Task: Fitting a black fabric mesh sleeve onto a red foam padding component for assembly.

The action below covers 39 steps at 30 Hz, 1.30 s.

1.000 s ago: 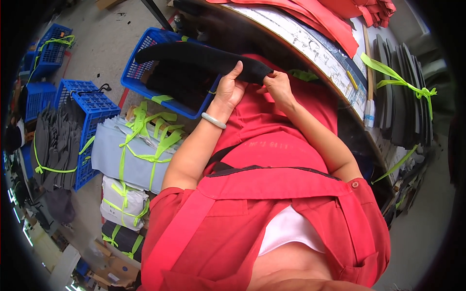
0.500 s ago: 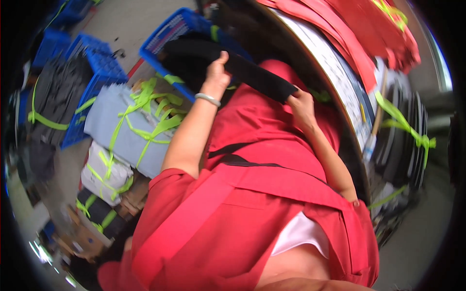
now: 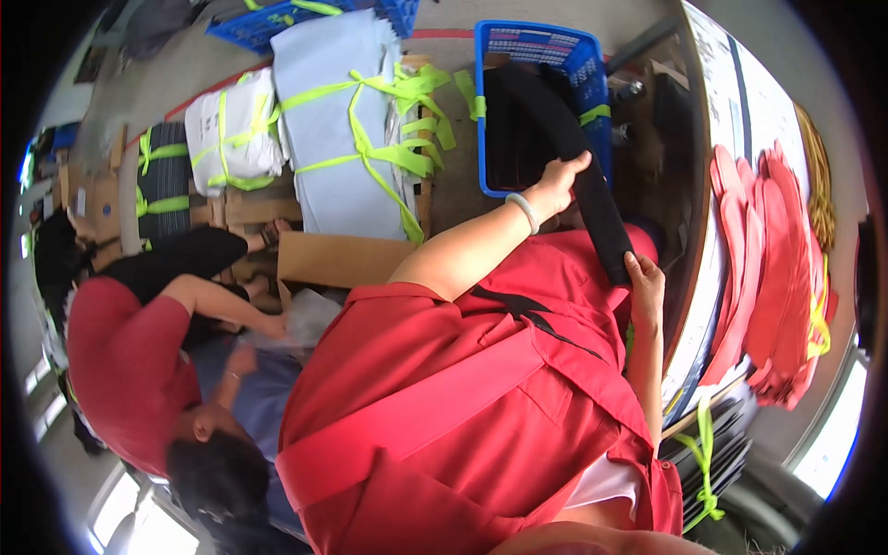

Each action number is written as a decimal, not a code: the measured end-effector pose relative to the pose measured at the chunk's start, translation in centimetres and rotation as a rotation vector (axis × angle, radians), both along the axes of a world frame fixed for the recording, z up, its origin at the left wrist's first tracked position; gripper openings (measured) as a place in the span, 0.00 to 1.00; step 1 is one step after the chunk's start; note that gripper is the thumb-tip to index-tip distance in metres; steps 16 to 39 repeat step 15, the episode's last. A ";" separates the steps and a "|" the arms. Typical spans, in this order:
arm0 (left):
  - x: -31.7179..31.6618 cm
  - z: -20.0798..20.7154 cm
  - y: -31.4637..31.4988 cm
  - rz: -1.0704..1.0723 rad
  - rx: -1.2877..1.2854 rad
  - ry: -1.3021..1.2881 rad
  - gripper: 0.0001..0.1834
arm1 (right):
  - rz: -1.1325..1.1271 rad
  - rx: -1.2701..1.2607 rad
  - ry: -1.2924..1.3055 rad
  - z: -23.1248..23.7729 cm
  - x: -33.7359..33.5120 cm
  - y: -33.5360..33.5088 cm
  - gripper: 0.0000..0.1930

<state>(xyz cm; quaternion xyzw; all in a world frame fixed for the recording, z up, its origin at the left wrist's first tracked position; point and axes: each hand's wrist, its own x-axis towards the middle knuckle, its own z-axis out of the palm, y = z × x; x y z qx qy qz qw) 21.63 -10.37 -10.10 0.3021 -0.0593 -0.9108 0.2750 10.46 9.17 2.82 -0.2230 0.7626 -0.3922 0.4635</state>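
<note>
A long folded strip of black fabric point(image 3: 606, 215) stretches between my two hands above my lap. My left hand point(image 3: 561, 181), with a pale bangle at its wrist, grips the strip partway along, thumb on the far side. My right hand point(image 3: 647, 282) pinches its near end between thumb and fingers. The far part of the strip runs over a blue plastic crate point(image 3: 482, 153) that holds more dark cloth. Where strip and crate contents meet is hard to make out, black on black.
A table point(image 3: 692, 319) stands close on my right, bearing a stack of red fabric pieces point(image 3: 772, 277). Left of the crate lie a light-blue cloth bundle point(image 3: 324, 120) and a white bundle point(image 3: 236, 134), tied with yellow-green strips. A co-worker point(image 3: 129, 361) bends beside an open cardboard box point(image 3: 338, 259).
The view has swung round, bringing the crate upright ahead of me and a co-worker into sight on the left. Both hands still hold the black strip, now angled more steeply.
</note>
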 end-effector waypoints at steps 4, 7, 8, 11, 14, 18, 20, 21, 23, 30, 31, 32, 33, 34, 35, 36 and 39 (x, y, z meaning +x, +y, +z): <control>0.8 6.2 4.7 -0.284 -0.358 -0.051 0.11 | -0.044 -0.100 0.054 -0.5 -0.1 -2.2 0.15; 1.5 8.6 7.5 -0.362 -0.240 -0.023 0.14 | -0.010 -0.091 0.049 -1.5 -1.1 -3.2 0.14; 1.7 8.2 7.1 -0.345 -0.237 -0.025 0.14 | 0.005 -0.091 -0.052 -1.4 -1.1 -3.3 0.13; 2.4 7.2 6.4 -0.421 -0.198 0.020 0.14 | 0.063 -0.097 -0.182 -1.9 -1.3 -3.6 0.10; 2.6 7.4 6.6 -0.357 -0.201 -0.027 0.13 | 0.039 -0.151 -0.039 -2.6 -1.1 -3.9 0.08; 2.9 6.7 6.6 -0.343 -0.221 -0.030 0.13 | 0.052 -0.128 0.001 -2.5 -0.3 -4.4 0.10; 2.9 6.7 6.6 -0.343 -0.221 -0.030 0.13 | 0.052 -0.128 0.001 -2.5 -0.3 -4.4 0.10; 2.9 6.7 6.6 -0.343 -0.221 -0.030 0.13 | 0.052 -0.128 0.001 -2.5 -0.3 -4.4 0.10; 2.9 6.7 6.6 -0.343 -0.221 -0.030 0.13 | 0.052 -0.128 0.001 -2.5 -0.3 -4.4 0.10; 2.9 6.7 6.6 -0.343 -0.221 -0.030 0.13 | 0.052 -0.128 0.001 -2.5 -0.3 -4.4 0.10; 2.9 6.7 6.6 -0.343 -0.221 -0.030 0.13 | 0.052 -0.128 0.001 -2.5 -0.3 -4.4 0.10; 2.9 6.7 6.6 -0.343 -0.221 -0.030 0.13 | 0.052 -0.128 0.001 -2.5 -0.3 -4.4 0.10; 2.9 6.7 6.6 -0.343 -0.221 -0.030 0.13 | 0.052 -0.128 0.001 -2.5 -0.3 -4.4 0.10; 2.9 6.7 6.6 -0.343 -0.221 -0.030 0.13 | 0.052 -0.128 0.001 -2.5 -0.3 -4.4 0.10; 2.9 6.7 6.6 -0.343 -0.221 -0.030 0.13 | 0.052 -0.128 0.001 -2.5 -0.3 -4.4 0.10; 2.9 6.7 6.6 -0.343 -0.221 -0.030 0.13 | 0.052 -0.128 0.001 -2.5 -0.3 -4.4 0.10; 2.9 6.7 6.6 -0.343 -0.221 -0.030 0.13 | 0.052 -0.128 0.001 -2.5 -0.3 -4.4 0.10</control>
